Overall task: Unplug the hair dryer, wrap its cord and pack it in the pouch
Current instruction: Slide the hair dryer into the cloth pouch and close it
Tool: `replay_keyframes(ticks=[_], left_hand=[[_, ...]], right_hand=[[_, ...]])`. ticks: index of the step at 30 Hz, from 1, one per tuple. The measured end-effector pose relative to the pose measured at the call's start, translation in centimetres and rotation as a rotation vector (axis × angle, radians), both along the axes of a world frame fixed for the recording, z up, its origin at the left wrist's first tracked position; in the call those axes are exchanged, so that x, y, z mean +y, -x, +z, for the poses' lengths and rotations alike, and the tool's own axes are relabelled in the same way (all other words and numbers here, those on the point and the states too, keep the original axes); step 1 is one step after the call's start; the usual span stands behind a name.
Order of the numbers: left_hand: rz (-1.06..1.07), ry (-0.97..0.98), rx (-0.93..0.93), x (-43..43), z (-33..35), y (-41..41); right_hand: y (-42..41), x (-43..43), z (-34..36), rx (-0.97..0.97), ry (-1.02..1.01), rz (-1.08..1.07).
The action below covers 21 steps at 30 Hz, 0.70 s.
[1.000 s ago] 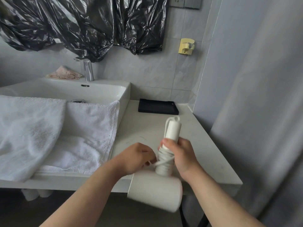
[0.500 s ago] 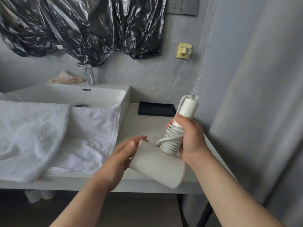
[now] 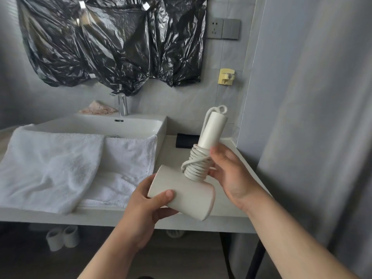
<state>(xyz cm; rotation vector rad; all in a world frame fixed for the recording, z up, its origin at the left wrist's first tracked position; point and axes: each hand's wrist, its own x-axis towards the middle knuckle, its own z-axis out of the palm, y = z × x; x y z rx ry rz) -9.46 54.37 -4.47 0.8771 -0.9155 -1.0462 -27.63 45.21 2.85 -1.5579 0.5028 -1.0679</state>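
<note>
I hold a white hair dryer [image 3: 185, 194] above the counter's front edge, its barrel low and its handle pointing up and away. The white cord [image 3: 196, 165] is coiled in many turns around the lower handle. My left hand [image 3: 147, 206] grips the barrel's left end from below. Against the right side of the coiled handle rests my right hand [image 3: 229, 174], fingers spread and only loosely touching. A black pouch [image 3: 186, 140] lies flat at the back of the counter, partly hidden behind the handle.
A white sink [image 3: 112, 125] with a chrome tap [image 3: 121, 103] stands at the left, white towels [image 3: 52, 168] draped over its front. A wall socket [image 3: 215, 28] and yellow hook [image 3: 226, 77] are on the tiled wall. A grey curtain [image 3: 314, 117] hangs at right.
The dryer has risen and tilted upright. My left hand closed onto the barrel's end. My right hand loosened its full grip on the coiled handle to an opener touch.
</note>
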Motion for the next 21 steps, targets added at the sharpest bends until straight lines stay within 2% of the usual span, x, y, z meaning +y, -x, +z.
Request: replay_keyframes(ticks=[2,6,10,15,21], left_hand=[[0.013,0.01,0.049,0.2,0.2,0.3],[0.011,0.01,0.081,0.1,0.9,0.7],[-0.02,0.018,0.115,-0.7,1.1,1.0],[0.012,0.011,0.164,-4.9,0.6,-0.1],[0.027,-0.035,0.082,-12.9,0.4,-3.2]], right_hand=[[0.4,0.7,-0.2,0.072,0.028,0.003],[1.0,1.4,-0.2,0.089,0.05,0.066],[0.9,0.3,-0.7,0.144,0.048,0.033],[-0.7,-3.5,-2.4,0.21,-0.108,0.022],[-4.4,-11.8,-4.1,0.076,-0.163,-0.035]])
